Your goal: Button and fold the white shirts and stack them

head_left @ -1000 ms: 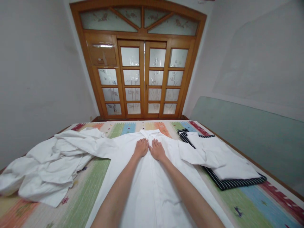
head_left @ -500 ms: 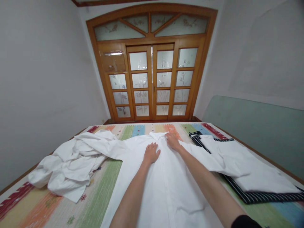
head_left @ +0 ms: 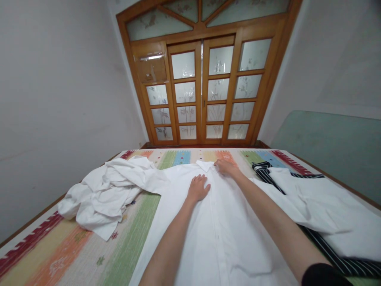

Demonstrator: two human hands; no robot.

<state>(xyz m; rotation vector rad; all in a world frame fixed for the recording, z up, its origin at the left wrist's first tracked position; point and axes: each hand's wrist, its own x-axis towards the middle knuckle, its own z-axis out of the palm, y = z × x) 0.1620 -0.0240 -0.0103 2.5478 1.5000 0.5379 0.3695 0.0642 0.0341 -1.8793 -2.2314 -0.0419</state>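
Note:
A white collared shirt (head_left: 205,234) lies spread out front side up, its collar at the far end and its sleeves out to both sides. My left hand (head_left: 199,188) rests flat on the chest just below the collar, fingers stretched out. At the right side of the collar, my right hand (head_left: 225,167) has its fingers closed on the shirt's edge. Both forearms reach over the shirt front, which shows a few creases at the lower right.
The shirt lies on a colourful striped cloth (head_left: 131,234). At left is a crumpled white garment (head_left: 101,190). On the right, a folded white garment (head_left: 354,210) lies on a black striped cloth (head_left: 342,262). Wooden glass-paned doors (head_left: 202,91) stand beyond, with a pale green panel (head_left: 333,143) along the right wall.
The camera view has tilted down and shifted a little left, so everything sits further right in the picture. My hands keep nearly the same places on the shirt.

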